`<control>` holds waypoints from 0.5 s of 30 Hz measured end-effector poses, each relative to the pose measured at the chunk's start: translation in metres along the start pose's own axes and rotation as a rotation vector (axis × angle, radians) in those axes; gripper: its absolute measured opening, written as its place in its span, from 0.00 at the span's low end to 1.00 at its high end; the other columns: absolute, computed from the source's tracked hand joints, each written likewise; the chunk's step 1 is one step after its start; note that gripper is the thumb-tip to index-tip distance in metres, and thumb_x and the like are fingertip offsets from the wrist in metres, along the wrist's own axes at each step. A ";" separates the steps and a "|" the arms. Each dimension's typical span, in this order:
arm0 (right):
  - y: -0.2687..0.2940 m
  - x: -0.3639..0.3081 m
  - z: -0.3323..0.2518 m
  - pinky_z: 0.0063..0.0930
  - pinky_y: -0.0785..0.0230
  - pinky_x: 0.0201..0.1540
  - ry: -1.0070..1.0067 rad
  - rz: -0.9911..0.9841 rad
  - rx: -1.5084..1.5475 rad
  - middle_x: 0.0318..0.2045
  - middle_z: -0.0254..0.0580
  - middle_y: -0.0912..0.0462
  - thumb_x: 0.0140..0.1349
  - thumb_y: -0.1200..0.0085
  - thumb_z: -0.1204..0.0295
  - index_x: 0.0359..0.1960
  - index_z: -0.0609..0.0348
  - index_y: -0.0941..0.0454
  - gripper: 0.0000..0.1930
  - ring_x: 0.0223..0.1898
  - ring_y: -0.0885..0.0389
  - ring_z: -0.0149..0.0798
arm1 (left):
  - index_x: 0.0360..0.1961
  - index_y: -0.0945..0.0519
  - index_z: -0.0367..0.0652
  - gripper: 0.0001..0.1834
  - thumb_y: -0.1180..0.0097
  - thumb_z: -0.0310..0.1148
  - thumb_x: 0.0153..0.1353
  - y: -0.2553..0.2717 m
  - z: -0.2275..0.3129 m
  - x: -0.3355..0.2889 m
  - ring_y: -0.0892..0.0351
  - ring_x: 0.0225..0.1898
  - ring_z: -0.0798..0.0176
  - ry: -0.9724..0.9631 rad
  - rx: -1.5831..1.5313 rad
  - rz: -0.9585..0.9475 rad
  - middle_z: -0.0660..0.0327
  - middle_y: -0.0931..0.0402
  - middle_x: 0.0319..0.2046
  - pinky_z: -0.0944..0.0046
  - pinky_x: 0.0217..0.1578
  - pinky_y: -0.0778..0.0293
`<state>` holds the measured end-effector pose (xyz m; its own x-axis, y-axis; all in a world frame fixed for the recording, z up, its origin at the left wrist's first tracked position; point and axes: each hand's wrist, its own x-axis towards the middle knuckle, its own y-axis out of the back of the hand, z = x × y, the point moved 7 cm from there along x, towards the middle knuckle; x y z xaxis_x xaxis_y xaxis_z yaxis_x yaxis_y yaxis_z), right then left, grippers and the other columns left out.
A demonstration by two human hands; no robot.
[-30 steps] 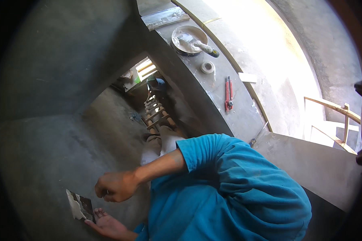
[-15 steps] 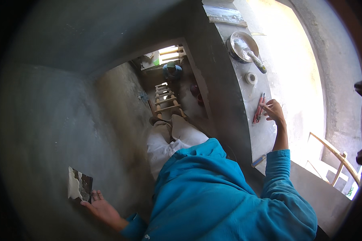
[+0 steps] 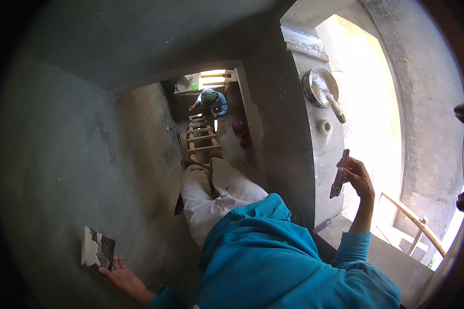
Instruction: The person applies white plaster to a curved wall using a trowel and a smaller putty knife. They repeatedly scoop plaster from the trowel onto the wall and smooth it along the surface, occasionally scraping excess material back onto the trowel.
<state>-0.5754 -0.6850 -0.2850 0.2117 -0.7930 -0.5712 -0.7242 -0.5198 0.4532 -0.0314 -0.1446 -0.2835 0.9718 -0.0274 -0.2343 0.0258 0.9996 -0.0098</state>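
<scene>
The left hand, fingers nearly straight, holds a putty-smeared scraper blade; the right hand has its fingers bent around a red utility knife.

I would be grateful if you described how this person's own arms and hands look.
The teal-blue cloth left sleeve and matching right sleeve look plain, the right one ending short of the hand. The bare left hand and bare right hand wear no gloves; no watch or bracelet shows.
</scene>
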 end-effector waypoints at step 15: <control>-0.097 0.059 -0.026 0.39 0.27 0.36 0.715 0.330 -0.890 0.31 0.39 0.21 0.57 0.42 0.72 0.41 0.51 0.23 0.10 0.35 0.20 0.46 | 0.67 0.36 0.38 0.28 0.53 0.43 0.73 -0.062 0.046 -0.012 0.30 0.63 0.44 -0.046 0.211 0.073 0.48 0.33 0.64 0.42 0.62 0.31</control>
<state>-0.4757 -0.6892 -0.3453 0.6230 -0.7809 0.0459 -0.1616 -0.0711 0.9843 -0.0340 -0.2062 -0.2355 0.9824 0.0404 -0.1821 -0.0012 0.9777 0.2100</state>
